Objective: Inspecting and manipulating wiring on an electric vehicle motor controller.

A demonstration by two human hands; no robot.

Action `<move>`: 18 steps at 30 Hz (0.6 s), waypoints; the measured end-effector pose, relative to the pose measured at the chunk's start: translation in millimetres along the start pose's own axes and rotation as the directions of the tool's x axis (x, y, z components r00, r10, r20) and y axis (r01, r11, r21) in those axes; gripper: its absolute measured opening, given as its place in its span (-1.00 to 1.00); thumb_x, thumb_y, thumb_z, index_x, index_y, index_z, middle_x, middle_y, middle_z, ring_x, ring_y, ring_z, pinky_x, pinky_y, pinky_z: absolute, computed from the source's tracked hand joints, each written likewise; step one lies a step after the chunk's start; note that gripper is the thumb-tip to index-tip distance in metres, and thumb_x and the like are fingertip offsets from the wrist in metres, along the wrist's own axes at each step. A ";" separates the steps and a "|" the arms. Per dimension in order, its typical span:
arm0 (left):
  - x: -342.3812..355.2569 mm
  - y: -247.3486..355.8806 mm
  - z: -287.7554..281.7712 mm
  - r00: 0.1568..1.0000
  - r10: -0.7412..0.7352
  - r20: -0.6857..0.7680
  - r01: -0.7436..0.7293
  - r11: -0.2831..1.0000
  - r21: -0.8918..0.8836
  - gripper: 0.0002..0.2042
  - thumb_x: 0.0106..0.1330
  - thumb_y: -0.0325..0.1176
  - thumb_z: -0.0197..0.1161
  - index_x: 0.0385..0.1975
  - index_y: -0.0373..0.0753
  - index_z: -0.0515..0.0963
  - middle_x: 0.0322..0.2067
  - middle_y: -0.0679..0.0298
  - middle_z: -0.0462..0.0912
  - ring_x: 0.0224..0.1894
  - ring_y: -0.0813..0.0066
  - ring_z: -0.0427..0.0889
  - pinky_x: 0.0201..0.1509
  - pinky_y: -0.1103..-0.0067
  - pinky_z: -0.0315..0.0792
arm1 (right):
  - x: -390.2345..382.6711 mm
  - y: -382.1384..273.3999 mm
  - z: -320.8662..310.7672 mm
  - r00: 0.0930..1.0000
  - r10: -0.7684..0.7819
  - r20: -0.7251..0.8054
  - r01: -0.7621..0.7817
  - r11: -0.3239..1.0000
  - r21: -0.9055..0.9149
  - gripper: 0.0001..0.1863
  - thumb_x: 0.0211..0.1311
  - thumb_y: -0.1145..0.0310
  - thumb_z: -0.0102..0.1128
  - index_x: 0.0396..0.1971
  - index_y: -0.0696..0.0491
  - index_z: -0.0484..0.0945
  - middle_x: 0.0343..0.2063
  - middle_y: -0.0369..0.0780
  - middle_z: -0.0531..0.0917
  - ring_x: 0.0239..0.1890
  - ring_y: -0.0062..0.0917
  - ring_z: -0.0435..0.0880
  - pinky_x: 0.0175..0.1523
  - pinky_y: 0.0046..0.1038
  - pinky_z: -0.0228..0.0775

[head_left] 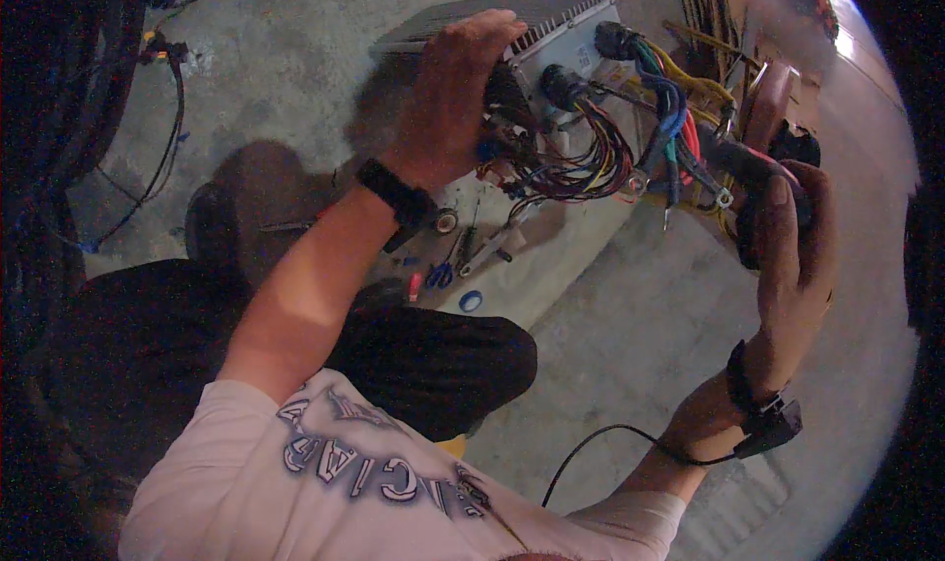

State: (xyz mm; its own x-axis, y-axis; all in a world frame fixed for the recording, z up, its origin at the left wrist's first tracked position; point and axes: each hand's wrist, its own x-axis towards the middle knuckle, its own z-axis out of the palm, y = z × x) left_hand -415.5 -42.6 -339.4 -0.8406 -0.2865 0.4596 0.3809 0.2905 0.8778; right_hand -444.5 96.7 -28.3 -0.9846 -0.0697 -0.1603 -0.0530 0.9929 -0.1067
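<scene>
My left hand (448, 103) is closed on the near end of a finned silver metal housing (576, 54). Black round connectors (612, 41) on its side carry a bundle of thin multicoloured wires (591, 157) and thicker blue, red, green and yellow cables (672, 103), some ending in ring lugs (724, 197). At the right, my right hand (792, 226) is closed round a dark object with some red (748, 162), among the cable ends; what exactly it is I cannot make out.
On the floor below the housing lie blue-handled scissors (440, 276), tape rolls (471, 299), a red item (414, 286) and small tools. Black cables and hoses (177, 98) are at the left. Cardboard and brown pieces (768, 98) are at the upper right. My dark-trousered leg (482, 364) is folded below.
</scene>
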 end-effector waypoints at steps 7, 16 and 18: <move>-10.0 -13.7 3.8 1.000 0.028 0.005 -0.028 0.999 0.028 -0.13 -0.24 -0.43 0.49 0.25 -0.14 0.28 0.22 0.05 0.38 0.27 0.00 0.35 0.39 0.18 0.18 | 1.2 9.0 17.5 0.930 -0.324 -0.176 0.349 0.928 0.134 -0.66 0.34 0.42 0.24 0.06 0.15 0.47 -0.10 -0.17 0.69 -0.03 -0.50 0.62 0.12 -0.50 0.41; -15.9 -6.6 9.6 0.998 0.064 0.018 -0.064 0.998 -0.002 -0.14 -0.20 -0.36 0.51 0.25 -0.12 0.30 0.22 0.08 0.38 0.31 0.01 0.33 0.40 0.18 0.18 | -6.2 5.2 4.6 0.997 0.006 -0.072 -0.003 0.999 0.039 -0.59 0.22 0.46 0.34 0.06 0.15 0.50 -0.15 -0.23 0.65 -0.08 -0.58 0.61 0.05 -0.53 0.45; -17.6 -4.3 9.0 0.998 0.052 0.025 -0.052 0.999 0.017 -0.16 -0.17 -0.36 0.50 0.26 -0.12 0.29 0.22 0.07 0.38 0.31 0.00 0.32 0.40 0.17 0.17 | -10.1 -1.8 5.9 0.996 -0.079 -0.036 0.084 0.983 0.161 -0.58 0.21 0.46 0.35 0.06 0.16 0.51 -0.14 -0.20 0.66 -0.08 -0.54 0.63 0.06 -0.52 0.45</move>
State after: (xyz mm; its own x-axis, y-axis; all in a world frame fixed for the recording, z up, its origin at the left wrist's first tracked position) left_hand -405.8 -30.6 -352.5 -0.8293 -0.2480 0.5008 0.4178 0.3200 0.8503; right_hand -433.5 95.1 -32.3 -0.9828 -0.1440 -0.1155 -0.1074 0.9549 -0.2767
